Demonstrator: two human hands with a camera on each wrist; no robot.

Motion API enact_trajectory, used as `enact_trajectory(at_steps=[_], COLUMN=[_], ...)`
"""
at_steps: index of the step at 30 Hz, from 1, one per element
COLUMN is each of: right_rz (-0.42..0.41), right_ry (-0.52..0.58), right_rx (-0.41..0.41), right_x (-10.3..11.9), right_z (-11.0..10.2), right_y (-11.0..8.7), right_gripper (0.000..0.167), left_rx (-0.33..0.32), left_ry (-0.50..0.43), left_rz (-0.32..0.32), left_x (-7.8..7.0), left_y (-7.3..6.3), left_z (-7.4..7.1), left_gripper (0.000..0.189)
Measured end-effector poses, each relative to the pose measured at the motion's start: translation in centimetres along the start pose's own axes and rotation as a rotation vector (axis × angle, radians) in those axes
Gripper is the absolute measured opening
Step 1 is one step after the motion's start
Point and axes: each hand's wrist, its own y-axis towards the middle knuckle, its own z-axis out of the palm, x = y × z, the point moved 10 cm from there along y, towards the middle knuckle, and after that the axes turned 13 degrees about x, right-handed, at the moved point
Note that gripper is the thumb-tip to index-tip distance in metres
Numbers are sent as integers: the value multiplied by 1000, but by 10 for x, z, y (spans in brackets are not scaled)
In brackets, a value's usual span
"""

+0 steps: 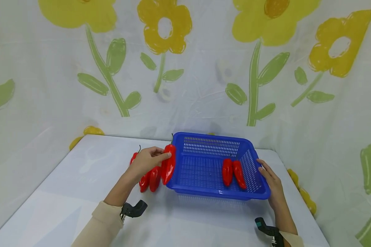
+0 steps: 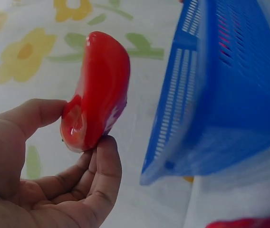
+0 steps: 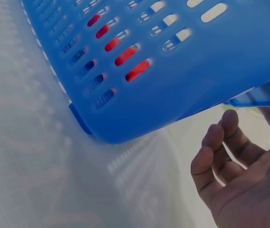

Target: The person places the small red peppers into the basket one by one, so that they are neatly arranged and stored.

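My left hand [image 1: 145, 161] pinches a red chili pepper [image 1: 168, 164] between thumb and fingertips, upright beside the left rim of the blue basket [image 1: 204, 193]. The left wrist view shows that held pepper [image 2: 104, 80] up close, apart from the basket wall [image 2: 173, 99]. My right hand [image 1: 273, 187] grips the basket's right rim; in the right wrist view, several of its fingers [image 3: 216, 142] hang curled below the rim. Two red peppers [image 1: 227, 172] lie side by side inside the basket, towards the right. Red shows through the wall slots in the right wrist view.
More red peppers [image 1: 155, 179] lie on the white table [image 1: 80, 178] left of the basket, partly hidden by my left hand. A white curtain with yellow flowers [image 1: 191, 103] hangs close behind the table and along its sides.
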Motion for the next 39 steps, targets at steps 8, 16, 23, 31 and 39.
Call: enact_trajectory(at_steps=[8, 16, 23, 31, 39], right_rz=[-8, -9, -13, -33, -44], right_ry=[-4, -4, -9, 2, -10], right_rx=[3, -5, 0, 2, -3], right_x=[0, 0, 0, 5, 6], right_z=[-1, -3, -1, -1, 1], right_y=[0, 0, 2, 1, 0], right_gripper=[57, 58, 57, 59, 56], left_rx=[98, 138, 196, 206, 217], left_ry=[-66, -72, -126, -66, -48], left_rz=[42, 35, 47, 56, -1], left_x=[-28, -40, -47, -60, -60], left_y=[24, 45, 62, 85, 102], left_z=[19, 41, 55, 70, 89], left_gripper=[50, 52, 49, 43, 44])
